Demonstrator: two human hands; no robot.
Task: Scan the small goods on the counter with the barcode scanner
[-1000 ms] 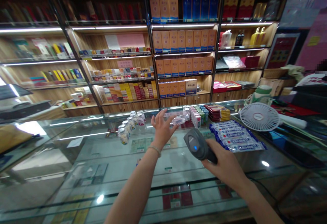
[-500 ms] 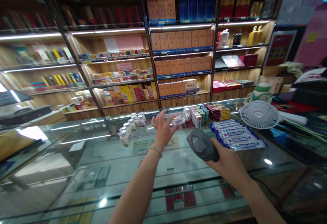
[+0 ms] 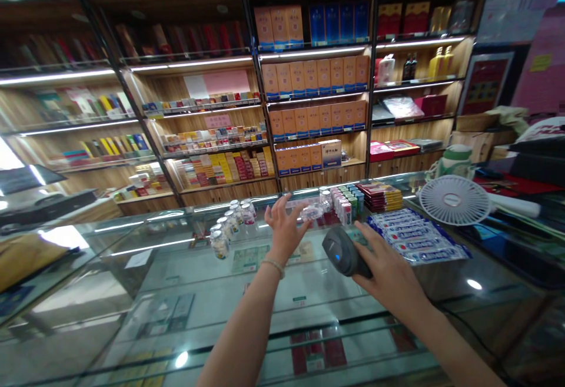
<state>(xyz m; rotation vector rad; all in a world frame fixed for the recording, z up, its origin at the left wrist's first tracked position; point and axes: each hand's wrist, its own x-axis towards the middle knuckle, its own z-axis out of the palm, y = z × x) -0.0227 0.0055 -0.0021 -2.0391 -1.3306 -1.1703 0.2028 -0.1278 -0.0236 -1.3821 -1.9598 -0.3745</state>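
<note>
My right hand [image 3: 391, 266] is wrapped round a dark grey barcode scanner [image 3: 342, 251], with one finger lifted off its grip. A small blue light shows on the scanner's head. To its left, my left hand [image 3: 285, 228] hovers over the glass counter [image 3: 273, 293], fingers spread and curved, with a bracelet at the wrist. Just beyond its thumb lies a clear container [image 3: 312, 211]; whether the thumb touches it I cannot tell. Several small containers with white lids [image 3: 220, 240] stand in a row left of this hand. Rows of small pink packs [image 3: 341, 203] stand behind the scanner.
Blue-and-white long packets [image 3: 417, 237] lie right of the scanner, with red and yellow packs [image 3: 379, 197] behind them. A white fan [image 3: 454, 200] and a green-and-white flask [image 3: 454, 162] are farther right. Shelves of orange boxes [image 3: 309, 80] rise behind the counter.
A blue light has come on at the scanner. One finger of my right hand has lifted, and the scanner has tilted slightly. My left hand keeps nearly the same pose.
</note>
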